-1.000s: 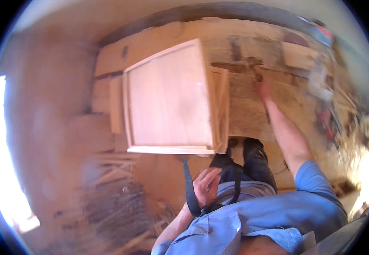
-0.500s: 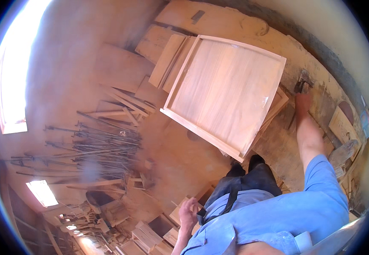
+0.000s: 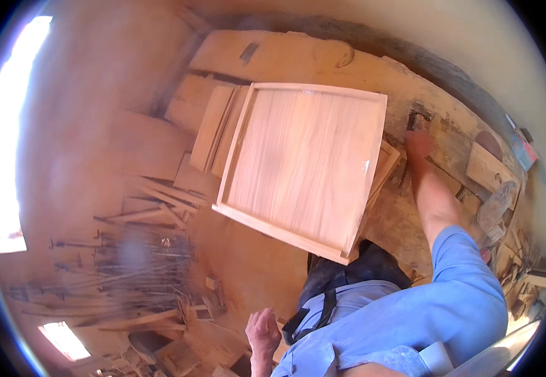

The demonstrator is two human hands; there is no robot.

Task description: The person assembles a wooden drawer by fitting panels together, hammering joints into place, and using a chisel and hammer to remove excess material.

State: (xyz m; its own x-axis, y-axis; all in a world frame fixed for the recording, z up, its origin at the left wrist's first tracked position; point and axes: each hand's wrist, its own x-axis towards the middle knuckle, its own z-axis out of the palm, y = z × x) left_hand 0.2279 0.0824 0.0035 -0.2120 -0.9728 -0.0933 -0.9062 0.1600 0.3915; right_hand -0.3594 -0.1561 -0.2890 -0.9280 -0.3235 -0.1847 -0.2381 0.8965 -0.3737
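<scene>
A pale wooden panel (image 3: pixel 304 163) with a raised frame round its edges lies on a dusty workbench in front of me. My right hand (image 3: pixel 419 146) reaches past its right side, closed round what looks like a hammer (image 3: pixel 419 119) whose dark metal head rests at or just above the bench. Blur hides most of the handle. My left hand (image 3: pixel 263 330) hangs low beside my waist, its fingers curled; whether anything is inside them is hidden. Neither hand touches the panel.
Wooden boards (image 3: pixel 212 129) lie left of the panel, and another frame (image 3: pixel 383 164) shows beneath its right side. Long metal bar clamps (image 3: pixel 128 264) lean at the left with timber strips (image 3: pixel 169 195). Offcuts and a wooden block (image 3: pixel 490 166) lie at the right.
The whole view has shifted, so panel and bench appear further left. My right hand still grips the hammer beside the panel. The left hand appears slightly lower, fingers more tightly curled.
</scene>
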